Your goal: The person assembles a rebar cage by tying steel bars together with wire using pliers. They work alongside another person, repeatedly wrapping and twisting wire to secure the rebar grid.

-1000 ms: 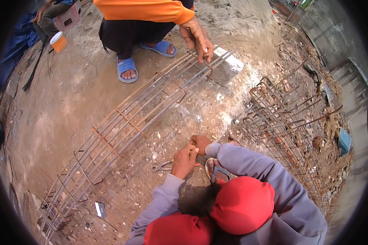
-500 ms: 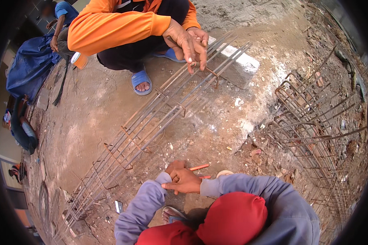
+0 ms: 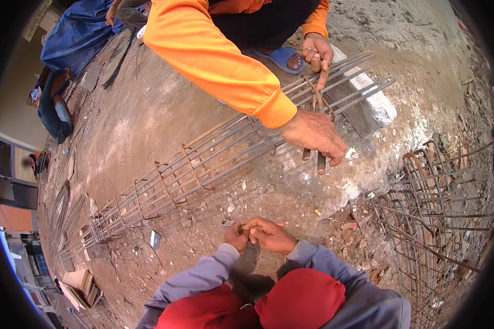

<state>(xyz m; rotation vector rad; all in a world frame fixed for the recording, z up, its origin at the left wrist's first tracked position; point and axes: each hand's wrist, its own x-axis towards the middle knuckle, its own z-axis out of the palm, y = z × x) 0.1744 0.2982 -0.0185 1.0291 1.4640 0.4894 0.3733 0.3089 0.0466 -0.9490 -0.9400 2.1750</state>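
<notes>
My left hand [image 3: 237,236] and my right hand [image 3: 272,236] meet in front of my red-clad knees, with fingers curled and fingertips pressed together. Anything between the fingers is too small or hidden to make out. Beyond them a long rebar cage [image 3: 203,174] of straight bars and square stirrups lies slantwise on the ground. Across it, a co-worker in an orange sleeve [image 3: 219,71] grips rusty pincers [image 3: 321,162] with one hand [image 3: 315,136], the tool's jaws up at a stirrup near the cage's right end. The co-worker's other hand [image 3: 318,55] points a finger at that spot.
Another bent-rebar cage [image 3: 422,219] lies at the right, bar ends sticking out. A pale concrete block [image 3: 376,101] sits under the first cage's far end. A small flat rectangular object [image 3: 155,239] lies left of my hands. At upper left hangs a blue tarp [image 3: 79,41].
My hands went from one lying over the other wrist to fingertips meeting. The co-worker leaned in, reached over the cage and now holds pincers at the stirrup. My view shifted.
</notes>
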